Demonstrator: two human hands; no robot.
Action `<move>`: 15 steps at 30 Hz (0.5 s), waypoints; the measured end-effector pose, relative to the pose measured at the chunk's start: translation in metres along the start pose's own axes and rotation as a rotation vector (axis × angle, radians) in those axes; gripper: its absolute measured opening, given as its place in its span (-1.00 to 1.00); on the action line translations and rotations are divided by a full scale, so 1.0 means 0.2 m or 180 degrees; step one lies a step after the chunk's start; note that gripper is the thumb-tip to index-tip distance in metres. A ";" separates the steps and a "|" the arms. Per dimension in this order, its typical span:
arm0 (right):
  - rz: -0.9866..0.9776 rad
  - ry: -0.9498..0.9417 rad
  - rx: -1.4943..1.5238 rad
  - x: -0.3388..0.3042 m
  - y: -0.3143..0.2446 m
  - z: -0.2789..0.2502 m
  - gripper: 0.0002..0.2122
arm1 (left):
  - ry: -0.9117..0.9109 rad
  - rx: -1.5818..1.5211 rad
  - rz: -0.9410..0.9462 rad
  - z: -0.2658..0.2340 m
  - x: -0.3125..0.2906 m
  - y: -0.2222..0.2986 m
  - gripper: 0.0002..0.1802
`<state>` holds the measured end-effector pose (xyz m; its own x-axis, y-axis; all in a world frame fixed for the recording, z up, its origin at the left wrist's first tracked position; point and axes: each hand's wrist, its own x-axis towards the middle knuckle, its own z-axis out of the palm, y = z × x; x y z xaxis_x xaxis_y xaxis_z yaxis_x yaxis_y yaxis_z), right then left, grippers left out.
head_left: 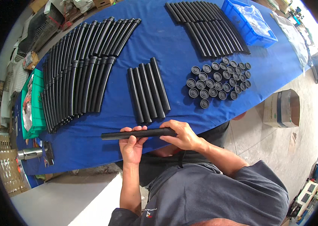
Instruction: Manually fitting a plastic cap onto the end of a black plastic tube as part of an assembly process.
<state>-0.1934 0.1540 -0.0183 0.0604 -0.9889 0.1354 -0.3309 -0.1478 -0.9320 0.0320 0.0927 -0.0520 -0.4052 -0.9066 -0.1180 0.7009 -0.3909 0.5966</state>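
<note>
A black tube lies level across both hands at the near edge of the blue-covered table. My left hand grips its middle from below, thumb in front and fingers behind. Around the tube's right end my right hand is closed, hiding that tip. Just beyond, several loose black tubes lie side by side on the cloth. To their right stands a cluster of round black caps with ringed tops.
Rows of black tubes with collared ends cover the table's left. More plain tubes lie at the far right beside a blue bin. A green bin sits at the left edge. On the floor at right stands a cardboard box.
</note>
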 end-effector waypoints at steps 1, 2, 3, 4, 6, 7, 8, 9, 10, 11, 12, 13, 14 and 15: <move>-0.0008 -0.0005 0.0003 0.00 0.00 0.00 -0.69 | 0.0002 0.0004 0.0010 0.00 0.00 0.00 -0.64; 0.0008 0.0019 -0.0026 0.00 0.00 0.00 -0.69 | 0.0009 0.0035 0.0012 0.00 0.00 0.00 -0.64; 0.0018 0.0036 -0.0052 0.00 0.01 0.00 -0.69 | 0.0019 0.0069 0.0023 0.00 0.00 0.00 -0.64; 0.0005 0.0021 -0.0038 0.00 0.01 0.00 -0.69 | 0.0032 0.0080 0.0041 0.00 0.00 0.00 -0.64; -0.0113 0.0018 -0.0005 0.02 0.01 0.00 -0.69 | -0.0061 0.0096 0.0076 0.00 -0.01 0.00 -0.66; -0.0135 -0.0014 0.0040 0.02 0.00 -0.02 -0.69 | -0.0025 0.0130 0.0108 0.00 -0.01 0.01 -0.66; 0.0016 -0.0121 0.0107 0.02 -0.01 -0.05 -0.69 | -0.0069 0.0073 0.0013 0.00 0.01 0.00 -0.65; 0.0162 -0.0236 0.0188 0.02 -0.01 -0.06 -0.69 | -0.0103 0.0030 -0.0078 0.00 0.01 0.00 -0.64; 0.0201 -0.0203 0.0195 0.00 0.00 -0.05 -0.68 | -0.0086 0.0088 -0.0091 0.01 0.01 -0.01 -0.64; 0.0181 -0.0234 0.0140 0.00 -0.01 -0.06 -0.67 | -0.0110 0.0066 -0.0099 0.01 0.01 0.00 -0.65; 0.0103 -0.0175 0.0114 0.00 0.00 -0.06 -0.67 | -0.0085 0.0031 -0.0103 0.01 0.01 -0.01 -0.65; 0.0025 -0.0114 0.0088 0.00 0.00 -0.05 -0.67 | -0.0064 -0.0007 -0.0106 0.02 0.01 -0.01 -0.66; 0.0141 -0.0117 0.0061 -0.01 -0.03 -0.04 -0.68 | -0.0021 -0.0033 -0.0099 0.02 0.00 0.00 -0.66; 0.0113 -0.0150 0.0096 -0.01 -0.02 -0.03 -0.68 | 0.0009 -0.0005 -0.0062 0.02 0.00 -0.01 -0.66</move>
<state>-0.1978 0.1570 -0.0135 0.0936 -0.9918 0.0868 -0.3051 -0.1116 -0.9458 0.0280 0.0933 -0.0488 -0.4170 -0.8993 -0.1317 0.6938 -0.4086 0.5930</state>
